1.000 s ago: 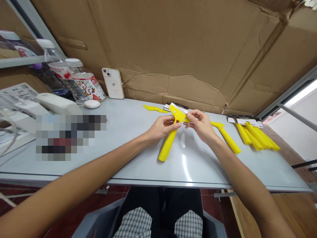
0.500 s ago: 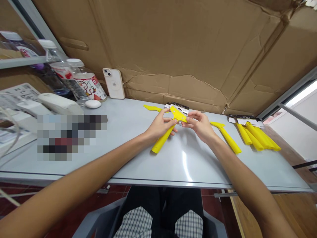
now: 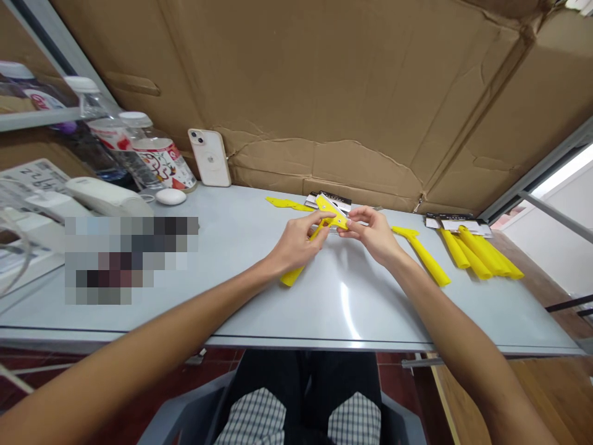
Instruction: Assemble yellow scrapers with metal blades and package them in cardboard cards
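Between my hands is a yellow scraper [image 3: 340,220], its wide head tilted up to the right and its handle slanting down to the left. My left hand [image 3: 299,242] is closed around the neck, with the index finger lying on the head. My right hand [image 3: 376,236] pinches the right corner of the head; a thin pale blade edge shows along the top. Behind it lie a flat yellow piece [image 3: 288,203] and a black-and-white packet [image 3: 340,201]. To the right of my right hand rests another yellow scraper handle [image 3: 428,259].
Several yellow handles [image 3: 486,254] with packets [image 3: 463,225] lie at the right. A phone [image 3: 210,159] leans on the cardboard [image 3: 361,93] behind the table [image 3: 250,309]. Bottles [image 3: 164,162], a white mouse [image 3: 171,196] and white devices [image 3: 109,196] stand left, near a blurred patch.
My left hand has shifted its grip: the index finger now reaches over the front of the head and the hand covers more of the handle. My right hand stays at the corner.
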Motion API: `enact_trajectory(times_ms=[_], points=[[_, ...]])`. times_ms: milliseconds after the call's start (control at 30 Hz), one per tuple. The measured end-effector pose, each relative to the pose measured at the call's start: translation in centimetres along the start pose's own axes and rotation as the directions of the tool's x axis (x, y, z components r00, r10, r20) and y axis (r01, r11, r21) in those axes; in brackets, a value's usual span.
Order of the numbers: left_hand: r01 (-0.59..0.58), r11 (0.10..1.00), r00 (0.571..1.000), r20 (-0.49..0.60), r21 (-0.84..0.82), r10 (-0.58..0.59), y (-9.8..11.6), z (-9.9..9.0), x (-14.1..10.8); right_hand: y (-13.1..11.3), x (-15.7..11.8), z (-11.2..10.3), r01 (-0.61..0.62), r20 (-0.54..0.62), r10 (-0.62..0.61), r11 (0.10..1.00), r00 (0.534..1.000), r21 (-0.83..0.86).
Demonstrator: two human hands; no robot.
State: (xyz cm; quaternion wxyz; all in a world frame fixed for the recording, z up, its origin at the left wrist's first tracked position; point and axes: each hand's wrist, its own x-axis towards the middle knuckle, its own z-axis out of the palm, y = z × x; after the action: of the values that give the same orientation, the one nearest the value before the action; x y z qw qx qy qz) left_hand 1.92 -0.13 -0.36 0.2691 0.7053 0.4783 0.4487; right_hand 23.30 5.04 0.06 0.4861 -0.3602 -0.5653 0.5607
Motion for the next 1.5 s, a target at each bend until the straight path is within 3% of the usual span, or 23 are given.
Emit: enact_trajectory(times_ms=[133,567,633,733,867,933,1000,1067,1167,1300,1500], points=[[-0.125,0.972,0.992,-0.001,0.198,0.127,0.5,-0.4,0.0,-0.4,-0.2,0.1,0.014,0.022,-0.014,1.0,1.0,0.011],[-0.107,0.971,0.994,0.028,0.212,0.103,0.0,-0.7,-0.2,-1.3,-1.0,1.0,0.063,0.046,-0.062,0.998,0.997,-0.005],[-0.055,0.991,0.998,0.038,0.119,0.051,-0.1,-0.6,-0.2,-1.4,-1.1,1.2,0.06,0.05,-0.059,0.998,0.997,-0.013],[0.136,0.982,0.983,0.138,-0.13,-0.118,0.0,-0.4,-0.1,-1.7,-1.0,1.2,0.058,0.06,-0.056,0.998,0.997,-0.021],[0.448,0.771,0.89,0.305,-0.452,-0.339,0.2,-0.2,0.4,-2.1,-0.1,0.0,0.129,-0.005,-0.133,0.971,0.991,-0.201],[0.517,0.651,0.856,0.314,-0.556,-0.411,0.0,-0.1,0.7,-2.4,0.4,-1.3,0.224,-0.026,-0.263,0.865,0.964,-0.448],[0.536,0.563,0.837,0.306,-0.629,-0.454,-0.4,0.0,1.0,-2.8,0.9,-2.8,0.291,0.047,-0.367,0.645,0.929,-0.707],[0.539,0.507,0.824,0.295,-0.673,-0.484,-0.8,0.1,1.3,-2.9,1.3,-4.2,0.279,0.148,-0.315,0.427,0.937,-0.86],[0.542,0.46,0.809,0.288,-0.703,-0.513,-1.2,0.1,1.5,-2.5,1.9,-5.9,0.193,0.174,-0.101,0.229,0.979,-0.954],[0.528,0.445,0.817,0.291,-0.723,-0.497,-1.4,0.0,1.5,-1.4,2.5,-6.8,0.13,0.136,0.064,0.099,0.989,-0.987],[0.478,0.463,0.871,0.332,-0.747,-0.363,-1.4,-0.1,1.2,-0.1,3.1,-7.3,0.105,0.107,0.064,0.038,0.992,-0.994]])
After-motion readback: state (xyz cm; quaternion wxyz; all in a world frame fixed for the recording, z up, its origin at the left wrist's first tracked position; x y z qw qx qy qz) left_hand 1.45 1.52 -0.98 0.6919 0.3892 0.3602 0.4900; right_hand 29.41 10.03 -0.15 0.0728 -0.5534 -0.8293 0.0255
